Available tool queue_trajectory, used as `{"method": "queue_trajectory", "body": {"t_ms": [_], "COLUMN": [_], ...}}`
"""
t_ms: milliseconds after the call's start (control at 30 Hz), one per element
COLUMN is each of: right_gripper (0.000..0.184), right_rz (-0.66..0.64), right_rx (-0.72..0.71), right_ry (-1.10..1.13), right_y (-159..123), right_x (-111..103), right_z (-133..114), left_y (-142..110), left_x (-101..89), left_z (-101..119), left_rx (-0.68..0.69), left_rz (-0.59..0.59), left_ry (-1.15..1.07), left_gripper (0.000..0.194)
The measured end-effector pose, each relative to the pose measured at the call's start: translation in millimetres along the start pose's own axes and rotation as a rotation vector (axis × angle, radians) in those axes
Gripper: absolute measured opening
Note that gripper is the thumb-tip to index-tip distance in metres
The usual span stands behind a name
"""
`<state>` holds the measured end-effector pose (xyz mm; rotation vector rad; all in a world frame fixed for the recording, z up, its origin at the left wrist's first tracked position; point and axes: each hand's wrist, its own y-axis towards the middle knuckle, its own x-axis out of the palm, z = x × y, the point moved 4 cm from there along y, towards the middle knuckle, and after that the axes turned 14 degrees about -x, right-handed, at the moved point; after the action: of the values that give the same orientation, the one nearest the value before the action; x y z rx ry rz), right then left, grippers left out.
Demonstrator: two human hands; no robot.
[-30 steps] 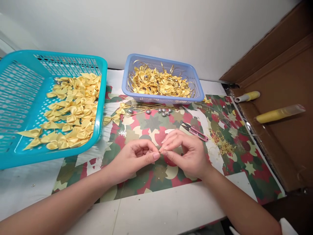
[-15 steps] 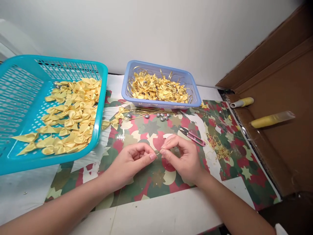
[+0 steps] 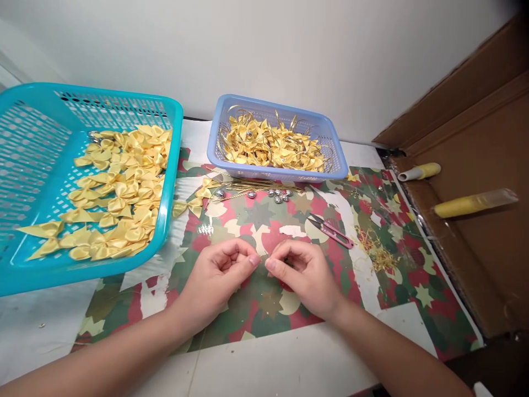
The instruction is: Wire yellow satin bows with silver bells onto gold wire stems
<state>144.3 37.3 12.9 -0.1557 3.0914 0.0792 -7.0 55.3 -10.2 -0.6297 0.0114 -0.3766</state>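
Observation:
Over the patterned sheet, my left hand [image 3: 225, 273] is closed, thumb pressed to the curled forefinger. Facing it across a small gap, my right hand [image 3: 303, 273] pinches in the same way. A thin gold cord showed between the two pinches just before; now the fingertips hide nearly all of it. Beyond my right hand lies a pair of pink thread snips [image 3: 332, 230], blades pointing up and left. Several silver bells [image 3: 279, 196] and a bundle of gold cords [image 3: 258, 184] rest further back. Two yellow ribbon bows [image 3: 188, 208] lie beside the turquoise basket.
A turquoise basket [image 3: 176, 160] with many yellow bows stands at left. At the back, a blue-violet basket [image 3: 279, 172] holds bows with gold cords. Gold cord scraps [image 3: 378, 251] are heaped at right, near a cardboard wall [image 3: 475, 264] with two yellow tubes [image 3: 475, 204] sticking out.
My hands were touching at the fingertips, then drew slightly apart with a thin gold cord showing between them. Now the gap remains and the cord is barely visible. The view has shifted slightly.

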Motion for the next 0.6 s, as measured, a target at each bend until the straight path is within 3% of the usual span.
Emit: {"method": "queue_trajectory", "body": {"t_ms": [600], "right_gripper": [0.016], "right_rz": [-0.032], "right_rx": [0.027], "right_ry": [0.023], "right_y": [0.5], "right_x": [0.5], "right_z": [-0.4], "left_y": [-2.2], "left_x": [0.7], "left_z": [-0.6], "left_rx": [-0.048], "left_rz": [0.058], "left_ry": [-0.001], "left_gripper": [0.029]}}
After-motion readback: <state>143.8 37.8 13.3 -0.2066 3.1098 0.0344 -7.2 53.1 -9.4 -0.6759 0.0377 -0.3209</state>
